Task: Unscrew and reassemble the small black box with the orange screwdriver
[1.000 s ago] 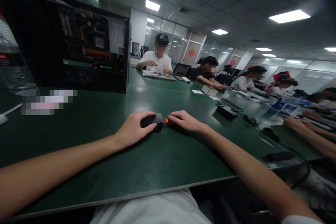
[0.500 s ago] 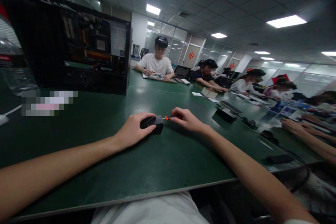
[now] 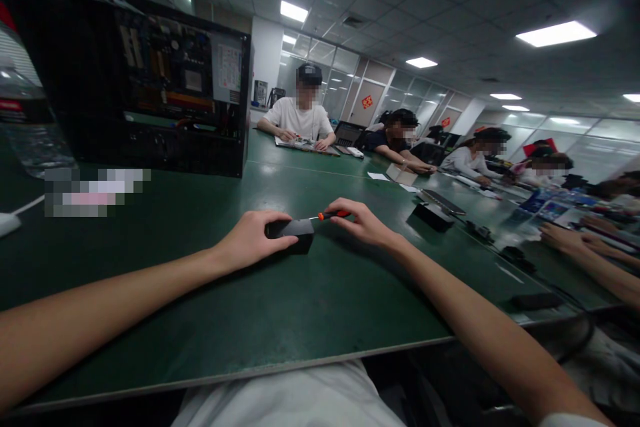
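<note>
My left hand grips a small black box-like block from its left side, thumb in front and fingers behind. The block rests on the green table. A screwdriver with a red-and-black handle is pinched in my right hand. Its thin metal shaft points left, and the tip reaches the upper right end of the block. Whether the tip touches a screw is too small to tell.
An open black computer case stands at the back left, beside a plastic bottle. Right of my hands lie a dark box and cables. A person sits opposite; a neighbour's hand shows at the right.
The screwdriver's tip has risen slightly to the block's top edge, and more of its handle shows in my right hand. My left hand still holds the block, now turned slightly.
</note>
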The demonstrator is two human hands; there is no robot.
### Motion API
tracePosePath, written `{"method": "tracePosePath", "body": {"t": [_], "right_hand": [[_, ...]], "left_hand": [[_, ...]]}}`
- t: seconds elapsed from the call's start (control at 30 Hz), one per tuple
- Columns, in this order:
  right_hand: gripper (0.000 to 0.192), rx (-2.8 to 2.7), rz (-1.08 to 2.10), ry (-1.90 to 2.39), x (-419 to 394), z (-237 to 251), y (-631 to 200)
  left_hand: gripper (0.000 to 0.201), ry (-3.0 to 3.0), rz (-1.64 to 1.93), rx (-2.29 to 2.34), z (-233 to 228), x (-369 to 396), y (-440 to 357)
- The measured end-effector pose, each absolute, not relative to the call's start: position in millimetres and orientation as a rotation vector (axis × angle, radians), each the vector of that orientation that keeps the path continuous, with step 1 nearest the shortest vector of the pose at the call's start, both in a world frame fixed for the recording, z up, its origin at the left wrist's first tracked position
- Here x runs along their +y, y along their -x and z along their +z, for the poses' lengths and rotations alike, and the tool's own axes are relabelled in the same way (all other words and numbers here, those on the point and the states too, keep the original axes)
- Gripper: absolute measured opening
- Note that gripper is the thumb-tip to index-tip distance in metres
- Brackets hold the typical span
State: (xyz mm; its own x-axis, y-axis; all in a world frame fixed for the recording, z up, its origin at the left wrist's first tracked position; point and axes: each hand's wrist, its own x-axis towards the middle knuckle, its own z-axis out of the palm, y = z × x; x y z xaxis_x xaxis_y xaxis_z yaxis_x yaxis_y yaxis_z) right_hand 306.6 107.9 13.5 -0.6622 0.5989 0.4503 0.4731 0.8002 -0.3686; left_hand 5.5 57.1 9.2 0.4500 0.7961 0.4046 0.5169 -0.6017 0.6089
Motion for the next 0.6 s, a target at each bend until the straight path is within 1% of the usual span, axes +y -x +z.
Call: {"method": "tracePosePath", "body": {"t": [0.17, 0.37, 0.6], "right_hand": [[0.022, -2.421, 0.327, 0.790, 110.1, 16.6, -311.6], [0.022, -2.408, 0.332, 0.789, 107.9, 22.4, -314.1], [0.028, -2.476, 0.292, 0.741, 94.9, 9.7, -291.6]], "left_hand": [[0.047, -2.273, 0.872, 1.031, 10.3, 57.9, -2.3], [0.049, -2.236, 0.862, 1.029, 12.0, 55.0, -2.8], [0.049, -2.211, 0.847, 1.049, 9.4, 55.5, -4.1]]}}
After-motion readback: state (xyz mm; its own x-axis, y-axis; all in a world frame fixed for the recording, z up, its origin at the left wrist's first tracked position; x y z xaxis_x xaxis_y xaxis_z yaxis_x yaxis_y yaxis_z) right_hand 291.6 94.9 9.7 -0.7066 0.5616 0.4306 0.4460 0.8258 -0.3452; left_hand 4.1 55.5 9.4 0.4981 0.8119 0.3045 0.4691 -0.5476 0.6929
